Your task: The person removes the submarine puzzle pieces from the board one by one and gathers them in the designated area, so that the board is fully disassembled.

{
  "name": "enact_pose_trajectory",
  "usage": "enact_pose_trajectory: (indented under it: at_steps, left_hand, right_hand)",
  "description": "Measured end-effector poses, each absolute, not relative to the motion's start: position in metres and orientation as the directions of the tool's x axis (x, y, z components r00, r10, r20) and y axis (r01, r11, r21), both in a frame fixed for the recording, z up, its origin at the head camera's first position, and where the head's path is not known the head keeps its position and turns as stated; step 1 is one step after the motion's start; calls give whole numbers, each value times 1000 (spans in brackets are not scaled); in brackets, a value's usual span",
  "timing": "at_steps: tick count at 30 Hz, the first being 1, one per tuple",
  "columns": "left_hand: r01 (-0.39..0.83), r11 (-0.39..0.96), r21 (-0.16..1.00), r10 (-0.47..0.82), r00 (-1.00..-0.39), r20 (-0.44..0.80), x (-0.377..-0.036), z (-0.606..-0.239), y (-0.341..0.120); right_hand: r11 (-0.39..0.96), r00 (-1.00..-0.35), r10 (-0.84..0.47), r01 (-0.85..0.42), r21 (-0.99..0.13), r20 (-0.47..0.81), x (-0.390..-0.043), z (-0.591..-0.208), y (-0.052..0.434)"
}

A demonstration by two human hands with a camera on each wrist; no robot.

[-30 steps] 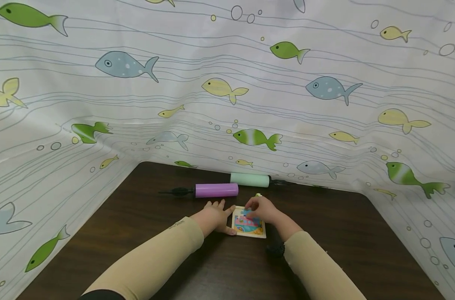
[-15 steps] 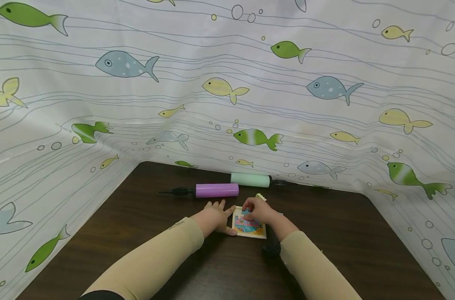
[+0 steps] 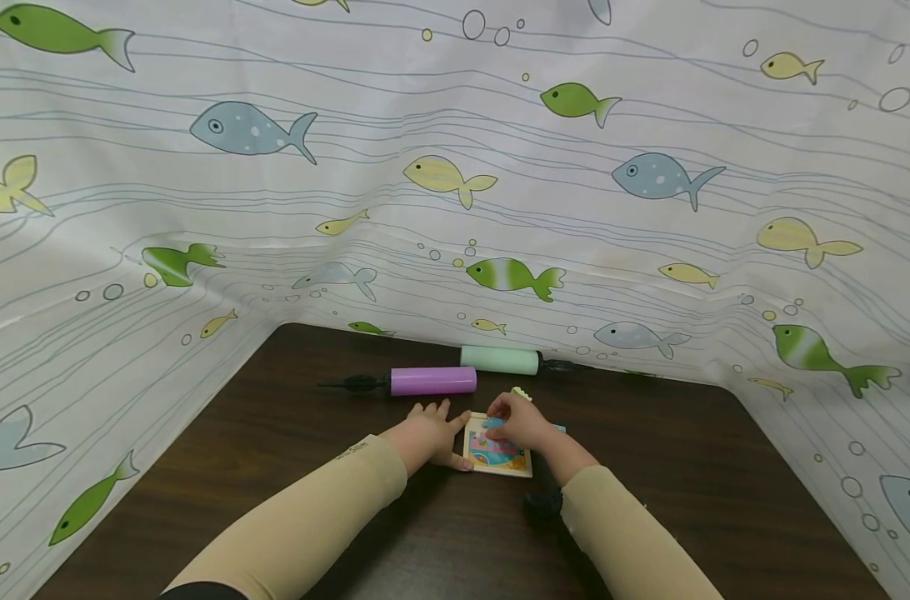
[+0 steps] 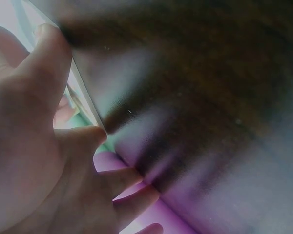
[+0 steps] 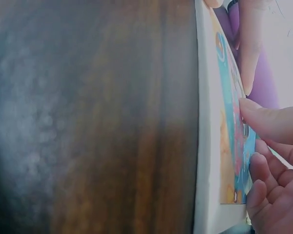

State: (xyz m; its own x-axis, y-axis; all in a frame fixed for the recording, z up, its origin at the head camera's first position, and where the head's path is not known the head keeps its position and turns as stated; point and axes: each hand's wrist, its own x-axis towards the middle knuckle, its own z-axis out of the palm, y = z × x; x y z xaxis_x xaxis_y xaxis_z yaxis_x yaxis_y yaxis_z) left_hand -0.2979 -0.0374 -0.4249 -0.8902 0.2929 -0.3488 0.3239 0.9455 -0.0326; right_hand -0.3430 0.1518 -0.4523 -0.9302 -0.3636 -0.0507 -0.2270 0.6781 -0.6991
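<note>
A small jigsaw puzzle (image 3: 500,458) in a pale wooden tray lies on the dark table, with a pink and blue picture. My left hand (image 3: 425,435) is spread flat at its left side, thumb and forefinger against the tray's edge. In the left wrist view, the fingers of the left hand (image 4: 83,161) reach out straight. Over the puzzle's upper part, my right hand (image 3: 521,421) pinches a blue puzzle piece (image 3: 492,424) between thumb and fingers. In the right wrist view, the right thumb (image 5: 263,117) is close on the picture; the fingers partly hide the piece.
Behind the left hand lies a purple hand pump (image 3: 433,381) with a black nozzle. A mint-green pump (image 3: 500,359) lies farther back by the fish-print curtain (image 3: 425,242). A pale yellow-green object (image 3: 521,392) and a light-blue piece (image 3: 559,427) show beyond the right hand.
My right hand has shifted slightly left over the puzzle, and the light-blue piece beside its wrist has come into sight. The left hand has stayed in place.
</note>
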Motion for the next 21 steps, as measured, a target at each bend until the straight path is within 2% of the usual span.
enact_pose_trajectory:
  at_steps: [21]
  left_hand:
    - [326, 945, -32, 293, -885, -360, -296, -422, -37]
  right_hand:
    - [653, -919, -391, -244, -717, -43, -346, -454, 156]
